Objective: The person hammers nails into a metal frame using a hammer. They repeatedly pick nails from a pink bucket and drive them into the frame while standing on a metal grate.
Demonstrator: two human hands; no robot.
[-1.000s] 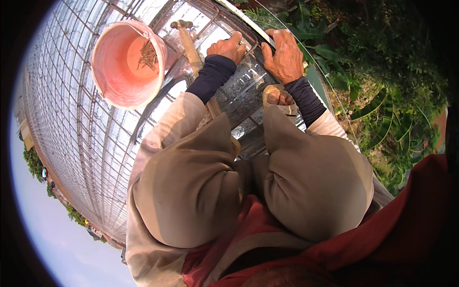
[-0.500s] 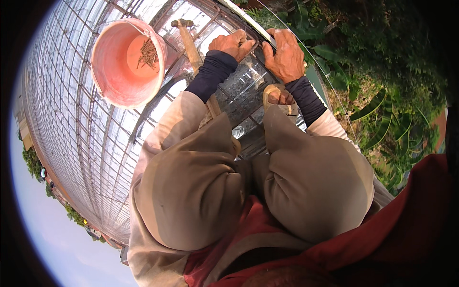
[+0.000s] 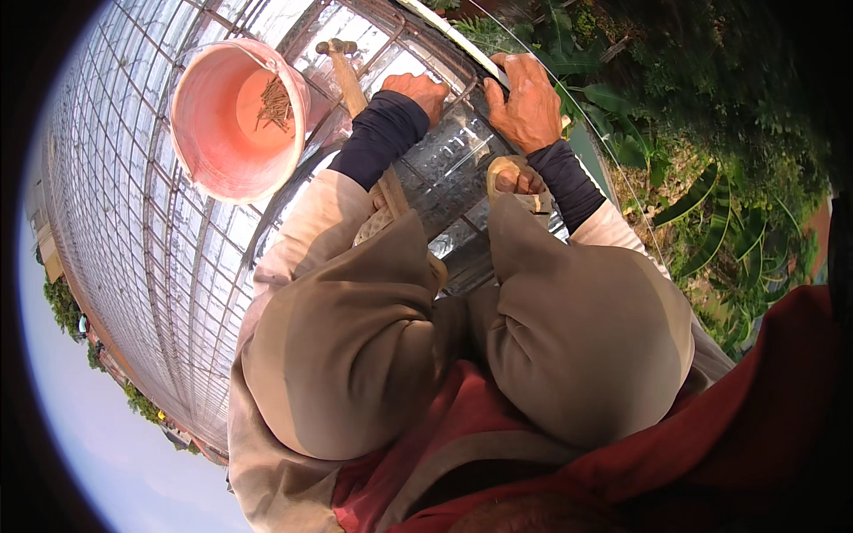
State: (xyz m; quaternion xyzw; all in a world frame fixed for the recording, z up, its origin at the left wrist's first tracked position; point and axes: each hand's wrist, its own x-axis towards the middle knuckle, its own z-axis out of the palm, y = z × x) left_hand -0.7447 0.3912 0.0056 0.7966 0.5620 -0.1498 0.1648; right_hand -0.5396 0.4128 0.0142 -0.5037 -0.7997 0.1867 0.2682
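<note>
My left hand (image 3: 418, 96) is closed like a fist above the mesh of steel bars (image 3: 391, 44), beside the bent bar end. Its fingertips and anything in them are hidden. My right hand (image 3: 530, 105) is wrapped over the pale edge board (image 3: 469, 43), thumb on the inner side and fingers over the top. Under my left forearm lies a hammer (image 3: 346, 78), its metal head pointing away and its wooden handle passing below my sleeve. To the left stands a pink bucket (image 3: 191, 124) holding a small heap of brown nails (image 3: 275, 104).
Shiny sheeting under a grid of steel bars (image 3: 133, 178) spreads to the left. My sandalled foot (image 3: 515, 178) rests near the edge. Beyond the board is a drop to plants (image 3: 693, 204), with a thin wire (image 3: 613, 151) running along it.
My left hand has pulled back slightly left and nearer, away from the bent bar end, and its fingers have turned out of sight. The right hand stays on the edge board.
</note>
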